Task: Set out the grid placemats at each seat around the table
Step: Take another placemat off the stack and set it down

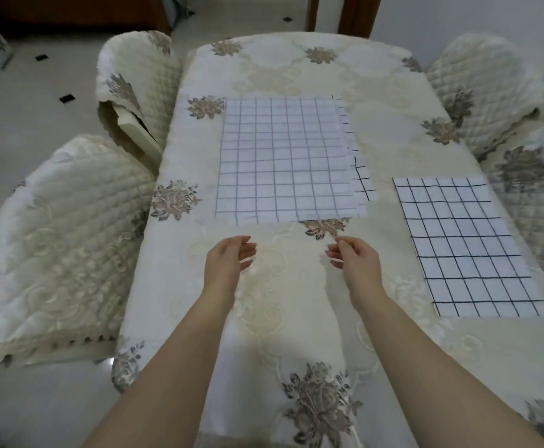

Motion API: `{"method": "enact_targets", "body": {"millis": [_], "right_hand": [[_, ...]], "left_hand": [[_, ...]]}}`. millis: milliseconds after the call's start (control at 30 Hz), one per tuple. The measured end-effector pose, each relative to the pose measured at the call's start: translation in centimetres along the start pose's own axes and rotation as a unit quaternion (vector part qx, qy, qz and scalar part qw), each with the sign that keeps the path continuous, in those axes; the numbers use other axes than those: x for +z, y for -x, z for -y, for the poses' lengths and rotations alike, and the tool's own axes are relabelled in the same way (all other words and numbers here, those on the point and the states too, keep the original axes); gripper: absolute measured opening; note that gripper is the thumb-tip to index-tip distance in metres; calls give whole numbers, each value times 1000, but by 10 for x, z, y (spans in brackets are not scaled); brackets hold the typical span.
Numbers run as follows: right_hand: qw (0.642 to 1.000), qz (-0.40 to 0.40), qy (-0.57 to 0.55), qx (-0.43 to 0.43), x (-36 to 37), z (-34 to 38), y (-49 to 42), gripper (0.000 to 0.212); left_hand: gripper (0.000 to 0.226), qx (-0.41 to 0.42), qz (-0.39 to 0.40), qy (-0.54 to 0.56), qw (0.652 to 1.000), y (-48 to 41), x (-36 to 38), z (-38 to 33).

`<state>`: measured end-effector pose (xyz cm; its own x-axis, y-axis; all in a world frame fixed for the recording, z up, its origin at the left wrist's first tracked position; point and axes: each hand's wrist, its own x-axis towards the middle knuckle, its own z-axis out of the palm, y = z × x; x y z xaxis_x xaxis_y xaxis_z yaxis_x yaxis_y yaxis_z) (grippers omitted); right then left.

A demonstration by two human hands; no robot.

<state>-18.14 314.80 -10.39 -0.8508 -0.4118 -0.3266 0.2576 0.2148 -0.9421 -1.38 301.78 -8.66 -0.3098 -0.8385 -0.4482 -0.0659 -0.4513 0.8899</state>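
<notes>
A stack of white grid placemats (283, 160) lies in the middle of the table (264, 302), its lower sheets peeking out along the right side. One single grid placemat (464, 247) lies flat at the table's right edge, in front of the near right chair. My left hand (228, 258) and my right hand (356, 258) hover side by side just short of the stack's near edge. Both hold nothing, with fingers loosely curled and apart.
The table wears a cream floral cloth. Two quilted covered chairs stand on the left (66, 247) (138, 85) and two on the right (487, 88) (542, 202). Tiled floor (21, 118) lies to the left, a doorway beyond the far end.
</notes>
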Motion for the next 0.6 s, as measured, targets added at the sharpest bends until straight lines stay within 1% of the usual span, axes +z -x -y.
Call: {"method": "enact_targets", "body": {"millis": [100,167,233,267,333,367,433,500,600], "right_hand": [[1000,-2,19,-7,10,5,-6,21],[999,5,40,-13,15,8,-16,22],[995,7,90,-37,17,11,-31,19],[990,8,130,-57,18,11,-39,16],[973,14,211,-92,17,15,-54,7],[965,21,241,-102,18,17,-61,7],[947,50,294,-117,20,20,-77,18],[912,88,373,-148,26,21,-91,27],[856,156,455,-189,39,15,-110,38]], "left_hand": [[21,18,18,-47,999,-13,-2,-8],[17,47,27,-103,993,-26,-1,-12],[14,97,32,-185,977,-44,0,-16],[14,124,34,-233,964,-53,1,-18],[19,168,42,-337,926,-70,4,-22],[23,184,51,-391,900,-80,5,-23],[34,209,82,-489,843,-99,9,-24],[45,223,117,-558,790,-116,12,-22],[50,279,148,-614,723,-138,18,-15]]}}
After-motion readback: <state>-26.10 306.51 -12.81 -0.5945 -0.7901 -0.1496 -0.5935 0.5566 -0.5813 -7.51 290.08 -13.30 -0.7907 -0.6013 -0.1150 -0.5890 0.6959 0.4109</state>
